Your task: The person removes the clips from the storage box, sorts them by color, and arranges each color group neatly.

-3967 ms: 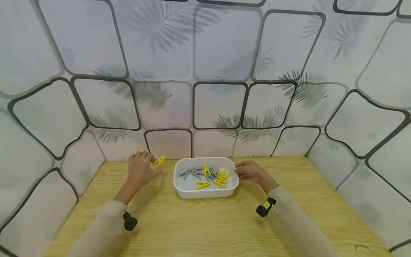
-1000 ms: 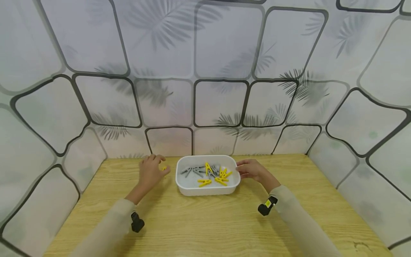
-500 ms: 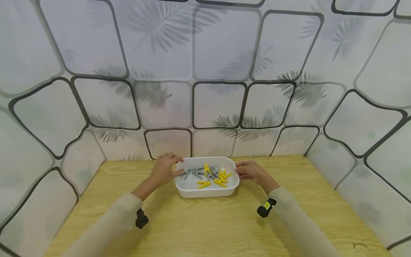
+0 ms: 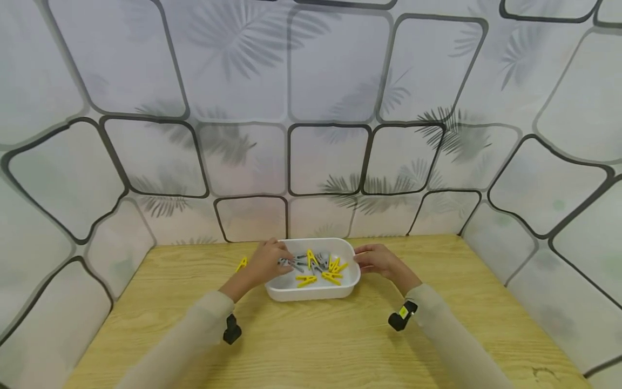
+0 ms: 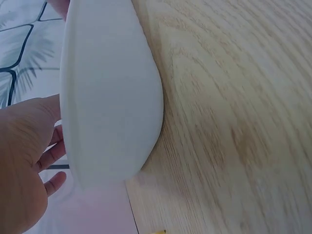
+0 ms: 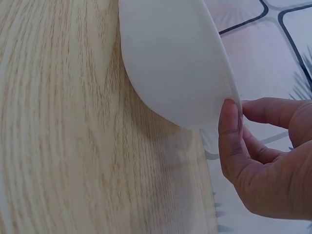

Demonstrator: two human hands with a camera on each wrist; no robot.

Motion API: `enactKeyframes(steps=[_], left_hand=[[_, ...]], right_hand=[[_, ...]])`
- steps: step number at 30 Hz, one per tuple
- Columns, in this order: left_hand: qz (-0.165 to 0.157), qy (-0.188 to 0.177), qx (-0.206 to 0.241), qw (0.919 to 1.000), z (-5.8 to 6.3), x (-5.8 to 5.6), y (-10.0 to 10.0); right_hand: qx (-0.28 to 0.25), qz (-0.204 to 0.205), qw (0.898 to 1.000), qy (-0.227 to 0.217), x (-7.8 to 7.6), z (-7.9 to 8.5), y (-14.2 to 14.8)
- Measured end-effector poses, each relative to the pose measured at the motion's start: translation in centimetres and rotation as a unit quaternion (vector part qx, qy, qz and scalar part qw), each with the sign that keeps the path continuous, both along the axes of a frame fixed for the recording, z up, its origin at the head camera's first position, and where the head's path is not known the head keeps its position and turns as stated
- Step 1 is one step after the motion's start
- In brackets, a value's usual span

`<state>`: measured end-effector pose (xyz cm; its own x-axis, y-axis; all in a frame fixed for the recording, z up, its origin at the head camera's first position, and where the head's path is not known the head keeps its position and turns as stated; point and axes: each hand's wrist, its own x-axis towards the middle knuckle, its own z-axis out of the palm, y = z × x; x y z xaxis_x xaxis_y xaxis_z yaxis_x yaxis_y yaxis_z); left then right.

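A white plastic tub (image 4: 311,293) stands on the table with grey clothespins (image 4: 320,261) and yellow clothespins (image 4: 307,280) in it. My left hand (image 4: 268,261) reaches over the tub's left end, fingertips right at the grey clothespins there. In the left wrist view, the left hand (image 5: 24,156) has its fingers loosely bent behind the rim, which hides the thumb tip. At the opposite end my right hand (image 4: 381,261) pinches the rim; the right wrist view shows its thumb (image 6: 230,126) against the outer wall. One yellow clothespin (image 4: 242,263) is outside the tub, left of it.
The wooden table (image 4: 320,346) extends in front of the tub and to both sides. A patterned backdrop (image 4: 330,156) rises close behind the tub and along both sides. Each sleeve carries a small black wrist camera (image 4: 232,329).
The left hand let go of the yellow clothespin, leaving it left of the tub, then moved right over the tub's left end. The right hand stayed at the rim.
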<state>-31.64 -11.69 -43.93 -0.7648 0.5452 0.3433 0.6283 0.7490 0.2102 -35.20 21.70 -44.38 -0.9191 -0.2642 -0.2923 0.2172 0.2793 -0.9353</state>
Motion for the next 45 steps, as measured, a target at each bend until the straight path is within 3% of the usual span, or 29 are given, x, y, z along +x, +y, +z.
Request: enactKeyframes(steps=[8, 15, 20, 31, 40, 45], left_hand=[[-0.029, -0.024, -0.036, 0.9986, -0.3, -0.6, 1.1], [-0.049, 0.013, -0.083, 0.9952, -0.5, -1.0, 1.4], [-0.059, 0.031, -0.094, 0.9934, -0.7, -1.2, 1.4], [-0.049, 0.054, -0.122, 0.9898, -1.3, -1.5, 1.5], [-0.050, 0.042, -0.101, 0.9928, -1.6, -1.7, 1.7], [-0.057, 0.073, -0.085, 0.9921, -2.0, -1.8, 1.8]], right_hand=[[0.005, 0.002, 1.000, 0.001, -0.1, 0.1, -0.3], [-0.002, 0.003, 1.000, 0.006, -0.2, 0.1, -0.3], [-0.004, 0.004, 1.000, 0.005, -0.2, 0.1, -0.3], [-0.004, 0.003, 1.000, 0.000, 0.1, 0.3, -0.3], [0.000, -0.001, 1.000, -0.002, 0.1, 0.0, -0.1], [0.000, -0.001, 1.000, -0.001, 0.1, 0.0, 0.0]])
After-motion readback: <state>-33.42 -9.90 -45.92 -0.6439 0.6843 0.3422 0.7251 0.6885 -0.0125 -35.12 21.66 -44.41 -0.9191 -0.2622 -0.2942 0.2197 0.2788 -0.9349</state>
